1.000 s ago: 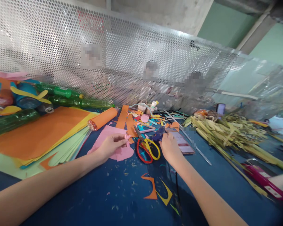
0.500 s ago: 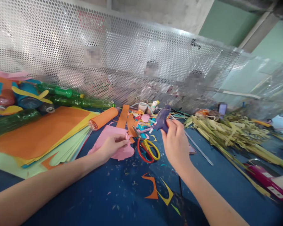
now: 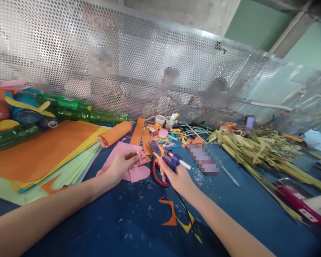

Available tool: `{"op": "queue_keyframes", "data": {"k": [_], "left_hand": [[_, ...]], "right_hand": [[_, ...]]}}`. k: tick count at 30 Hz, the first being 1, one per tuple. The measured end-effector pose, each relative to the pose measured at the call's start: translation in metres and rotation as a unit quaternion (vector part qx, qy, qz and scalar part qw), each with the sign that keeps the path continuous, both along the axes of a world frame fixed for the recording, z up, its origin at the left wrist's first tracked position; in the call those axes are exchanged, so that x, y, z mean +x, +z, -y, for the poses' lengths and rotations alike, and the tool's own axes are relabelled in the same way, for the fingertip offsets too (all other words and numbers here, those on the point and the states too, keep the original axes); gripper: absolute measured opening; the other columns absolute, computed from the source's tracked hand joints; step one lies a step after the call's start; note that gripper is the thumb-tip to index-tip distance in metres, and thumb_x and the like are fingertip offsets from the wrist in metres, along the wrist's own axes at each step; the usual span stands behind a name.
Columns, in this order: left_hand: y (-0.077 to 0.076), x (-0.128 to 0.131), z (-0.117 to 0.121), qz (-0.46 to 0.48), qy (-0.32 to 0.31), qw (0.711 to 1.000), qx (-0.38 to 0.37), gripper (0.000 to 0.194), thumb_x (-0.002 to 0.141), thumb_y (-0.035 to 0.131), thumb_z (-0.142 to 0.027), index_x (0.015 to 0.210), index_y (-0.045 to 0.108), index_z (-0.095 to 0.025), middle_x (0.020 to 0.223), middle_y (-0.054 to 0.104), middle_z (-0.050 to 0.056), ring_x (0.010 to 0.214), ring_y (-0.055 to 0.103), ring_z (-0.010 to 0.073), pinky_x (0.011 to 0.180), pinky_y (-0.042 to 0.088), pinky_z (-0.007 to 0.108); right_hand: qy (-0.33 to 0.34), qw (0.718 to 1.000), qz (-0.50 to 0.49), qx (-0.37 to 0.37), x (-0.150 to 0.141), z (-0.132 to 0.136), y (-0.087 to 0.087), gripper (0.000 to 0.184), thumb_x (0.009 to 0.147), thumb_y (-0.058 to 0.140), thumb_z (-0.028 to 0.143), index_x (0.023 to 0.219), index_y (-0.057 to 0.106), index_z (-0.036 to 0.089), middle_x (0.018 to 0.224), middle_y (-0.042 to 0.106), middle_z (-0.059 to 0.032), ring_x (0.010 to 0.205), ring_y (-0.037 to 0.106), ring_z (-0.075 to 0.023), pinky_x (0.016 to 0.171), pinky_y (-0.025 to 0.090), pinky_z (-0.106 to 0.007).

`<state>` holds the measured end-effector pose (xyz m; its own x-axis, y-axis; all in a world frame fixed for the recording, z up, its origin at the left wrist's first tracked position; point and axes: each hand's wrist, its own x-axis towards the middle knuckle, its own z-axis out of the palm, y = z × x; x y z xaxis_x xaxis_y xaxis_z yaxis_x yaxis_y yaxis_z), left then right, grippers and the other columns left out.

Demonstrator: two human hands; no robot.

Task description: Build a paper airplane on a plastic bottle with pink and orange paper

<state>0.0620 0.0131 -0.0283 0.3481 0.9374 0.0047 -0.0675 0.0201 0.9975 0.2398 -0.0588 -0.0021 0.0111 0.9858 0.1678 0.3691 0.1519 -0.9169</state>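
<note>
My right hand (image 3: 178, 176) is wrapped round a blue glue gun (image 3: 171, 159), with a white glue stick poking out of its back and its nozzle pointing left. Between the fingertips of my left hand (image 3: 124, 166) is a small piece of pink paper (image 3: 141, 155), pinched over a larger pink sheet (image 3: 139, 174) on the blue table. Red-handled scissors (image 3: 157, 175) lie partly hidden under the glue gun and my right hand. The glue gun's black cord (image 3: 186, 210) trails down toward me.
Coloured paper sheets (image 3: 50, 150) are stacked at left, near green plastic bottles (image 3: 104, 116) and an orange-wrapped bottle (image 3: 115, 134). Paper scraps (image 3: 169, 214) lie in front. Dried leaves (image 3: 259, 150) and a magenta power strip (image 3: 302, 203) are at right. People sit behind a perforated screen (image 3: 149, 64).
My right hand has lifted the glue gun from beside the phone, turned it and brought it left over the scissors, close to my left hand. The left hand keeps its pinch.
</note>
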Motion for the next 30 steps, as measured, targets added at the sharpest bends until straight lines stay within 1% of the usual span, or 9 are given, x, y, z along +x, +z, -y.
{"op": "queue_keyframes", "data": {"k": [2, 4, 8, 12, 17, 22, 30], "left_hand": [[-0.0025, 0.0002, 0.0002, -0.001, 0.02, 1.0, 0.003, 0.024, 0.068, 0.067, -0.037, 0.073, 0.062, -0.015, 0.065, 0.057, -0.002, 0.056, 0.05, 0.0093, 0.053, 0.038, 0.02], [-0.0041, 0.0001, 0.0006, -0.002, 0.022, 1.0, 0.002, 0.024, 0.068, 0.067, -0.037, 0.076, 0.063, -0.014, 0.068, 0.059, -0.001, 0.059, 0.051, 0.01, 0.054, 0.038, 0.02], [-0.0045, -0.0003, 0.0016, 0.008, 0.002, 1.0, 0.02, 0.024, 0.07, 0.065, -0.037, 0.08, 0.065, -0.015, 0.069, 0.061, 0.001, 0.062, 0.053, 0.0114, 0.056, 0.039, 0.02], [-0.0046, 0.0009, 0.0013, 0.012, -0.004, 0.999, 0.034, 0.025, 0.071, 0.064, -0.038, 0.08, 0.065, -0.014, 0.066, 0.059, 0.0, 0.059, 0.051, 0.0106, 0.055, 0.038, 0.02], [-0.0063, 0.001, 0.0008, -0.004, -0.013, 0.998, 0.059, 0.027, 0.074, 0.061, -0.041, 0.074, 0.065, -0.014, 0.062, 0.058, -0.001, 0.056, 0.05, 0.0108, 0.054, 0.038, 0.021], [-0.0063, -0.0007, 0.0013, -0.025, -0.01, 0.997, 0.066, 0.023, 0.073, 0.062, -0.037, 0.081, 0.067, -0.016, 0.073, 0.065, 0.001, 0.063, 0.054, 0.013, 0.057, 0.04, 0.022], [-0.0052, -0.0003, 0.0028, -0.039, -0.004, 0.997, 0.07, 0.027, 0.072, 0.062, -0.038, 0.082, 0.068, -0.014, 0.071, 0.064, 0.001, 0.06, 0.052, 0.0125, 0.059, 0.041, 0.023]], "right_hand": [[-0.001, 1.0, 0.01, 0.002, 0.0, 0.0022, 0.0001, 0.036, 0.081, 0.047, 0.052, 0.072, 0.05, 0.017, 0.055, 0.052, 0.0025, 0.045, 0.052, -0.0103, 0.048, 0.042, -0.022], [0.0, 1.0, 0.01, 0.0, 0.0003, 0.0024, -0.0005, 0.037, 0.082, 0.046, 0.053, 0.074, 0.051, 0.017, 0.055, 0.053, 0.0018, 0.046, 0.053, -0.0108, 0.049, 0.043, -0.023], [0.028, 0.999, -0.011, -0.015, 0.0006, -0.0012, -0.0035, 0.037, 0.085, 0.041, 0.052, 0.074, 0.051, 0.017, 0.049, 0.05, 0.0036, 0.041, 0.049, -0.01, 0.046, 0.04, -0.022], [0.047, 0.998, -0.032, -0.021, -0.0002, -0.0026, -0.0031, 0.037, 0.086, 0.04, 0.051, 0.069, 0.048, 0.018, 0.045, 0.045, 0.0058, 0.038, 0.044, -0.0089, 0.042, 0.037, -0.021], [0.055, 0.998, 0.013, -0.04, -0.0028, 0.0013, 0.0021, 0.04, 0.086, 0.038, 0.05, 0.065, 0.047, 0.018, 0.04, 0.042, 0.0065, 0.036, 0.043, -0.0087, 0.043, 0.037, -0.021], [0.058, 0.995, 0.062, -0.046, -0.0046, 0.0026, 0.0018, 0.04, 0.087, 0.037, 0.05, 0.062, 0.046, 0.019, 0.038, 0.042, 0.0066, 0.036, 0.044, -0.0094, 0.046, 0.038, -0.022], [0.053, 0.995, 0.066, -0.05, -0.0057, 0.0029, 0.0034, 0.036, 0.085, 0.039, 0.049, 0.064, 0.044, 0.02, 0.04, 0.042, 0.0073, 0.037, 0.044, -0.0099, 0.046, 0.039, -0.022]]}}
